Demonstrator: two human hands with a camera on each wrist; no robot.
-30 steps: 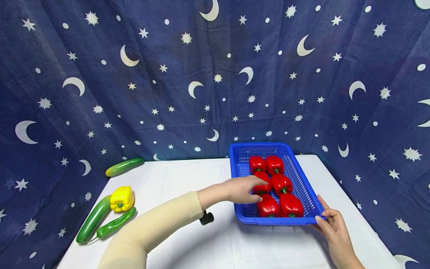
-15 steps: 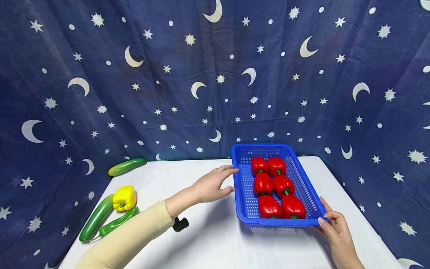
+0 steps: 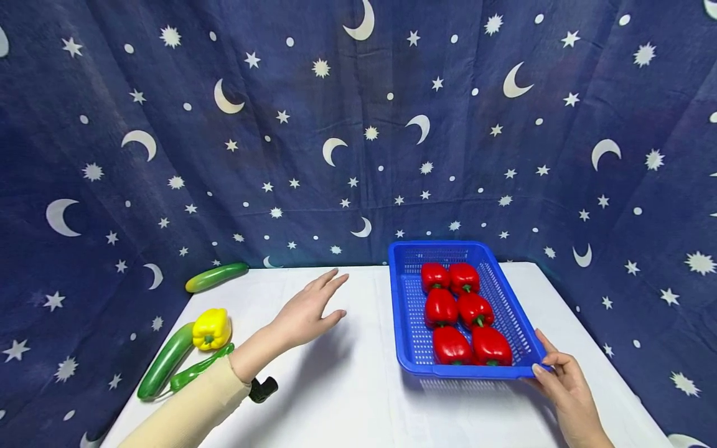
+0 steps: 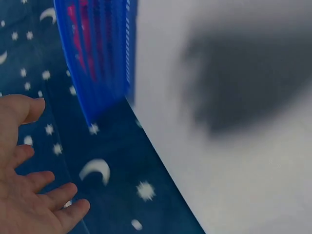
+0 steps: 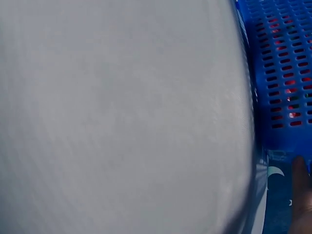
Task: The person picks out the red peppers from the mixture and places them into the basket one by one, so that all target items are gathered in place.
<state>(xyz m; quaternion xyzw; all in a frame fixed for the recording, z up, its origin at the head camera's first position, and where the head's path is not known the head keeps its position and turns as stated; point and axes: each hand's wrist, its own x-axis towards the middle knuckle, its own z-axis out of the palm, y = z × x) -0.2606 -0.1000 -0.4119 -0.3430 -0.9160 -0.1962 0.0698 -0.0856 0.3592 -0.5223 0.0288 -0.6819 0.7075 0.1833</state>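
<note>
A blue plastic basket [image 3: 399, 311] with slotted walls stands on the right of the table, holding several red bell peppers [image 3: 440, 307] in two columns. My right hand [image 3: 568, 389] grips the basket's near right corner, thumb over the rim and fingers along the outer side. Left of the basket, my left hand [image 3: 302, 314] is in the air above the table with fingers spread and nothing in it; the left wrist view shows its palm [image 4: 29, 200] apart from the basket. On the left lie a yellow bell pepper [image 3: 211, 330], a long green chili pepper [image 3: 196, 368] and a cucumber [image 3: 167, 361].
A second cucumber [image 3: 217, 277] with a yellowish end lies at the table's far left edge. The table wears a white cloth [image 3: 347, 398]. A dark blue curtain [image 3: 313, 124] with moons and stars hangs behind and at both sides.
My left hand has moved left, from over the red bell peppers, past the basket's left rim, to above the cloth. My right hand keeps its grip on the basket corner.
</note>
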